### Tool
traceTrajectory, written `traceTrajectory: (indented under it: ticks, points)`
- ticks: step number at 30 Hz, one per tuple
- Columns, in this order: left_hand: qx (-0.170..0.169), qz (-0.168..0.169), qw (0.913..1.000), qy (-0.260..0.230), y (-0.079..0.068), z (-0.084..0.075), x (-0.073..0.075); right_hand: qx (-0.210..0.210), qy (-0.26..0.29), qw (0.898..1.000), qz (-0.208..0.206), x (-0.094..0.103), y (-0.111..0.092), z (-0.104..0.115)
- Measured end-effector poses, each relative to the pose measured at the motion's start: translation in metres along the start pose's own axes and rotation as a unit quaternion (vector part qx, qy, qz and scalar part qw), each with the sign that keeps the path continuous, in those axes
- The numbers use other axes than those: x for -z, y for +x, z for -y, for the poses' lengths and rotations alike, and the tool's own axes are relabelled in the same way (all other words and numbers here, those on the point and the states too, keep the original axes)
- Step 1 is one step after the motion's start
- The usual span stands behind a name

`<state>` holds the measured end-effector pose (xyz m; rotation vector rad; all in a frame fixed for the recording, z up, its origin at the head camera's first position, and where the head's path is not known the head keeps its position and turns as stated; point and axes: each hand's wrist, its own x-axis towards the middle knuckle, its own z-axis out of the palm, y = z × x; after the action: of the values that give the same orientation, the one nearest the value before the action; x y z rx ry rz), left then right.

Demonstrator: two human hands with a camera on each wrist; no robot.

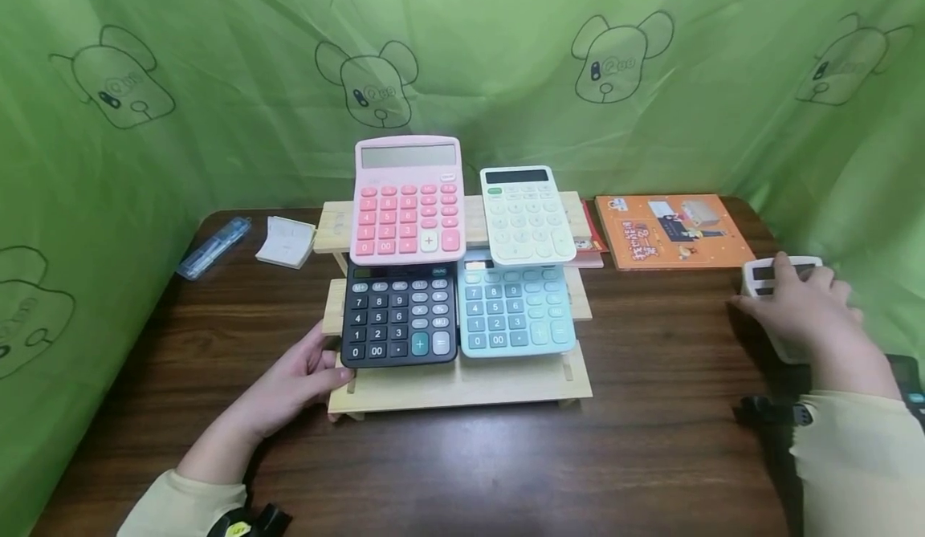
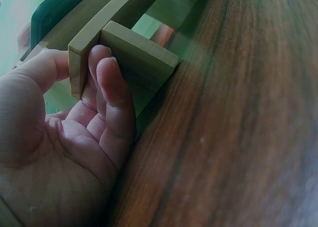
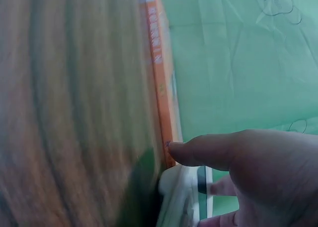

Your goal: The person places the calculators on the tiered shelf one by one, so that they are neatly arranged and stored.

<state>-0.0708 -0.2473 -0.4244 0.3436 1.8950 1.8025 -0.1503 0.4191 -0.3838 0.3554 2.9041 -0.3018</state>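
A wooden tiered stand on the table bears a pink calculator and a pale mint calculator on top. A black calculator and a light blue calculator lean below them. My left hand grips the stand's lower left side; in the left wrist view its thumb and fingers lie on either side of a wooden slat. At the far right, my right hand spreads over a white calculator, thumb toward its left side. Part of that calculator is hidden under the hand.
An orange book lies at the back right, beside red and pink items behind the stand. White papers and a clear blue case lie at the back left. A dark device shows past the right forearm. Green curtain surrounds the table.
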Motion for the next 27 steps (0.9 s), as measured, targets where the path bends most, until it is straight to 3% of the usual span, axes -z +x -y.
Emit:
traceTrajectory:
  ticks: [7,21,27]
  points:
    - [-0.014,0.005,0.9999,-0.007,-0.001,0.001,0.001,0.022,0.001,1.000,-0.007,0.002,0.001,0.006]
    - [-0.004,-0.003,1.0000,-0.001,-0.001,-0.001,0.000,0.050,-0.011,0.999,0.018,0.005,-0.002,0.021]
    - [0.001,-0.006,1.0000,0.000,-0.001,-0.001,-0.001,0.100,-0.027,0.994,0.032,0.008,-0.007,0.036]
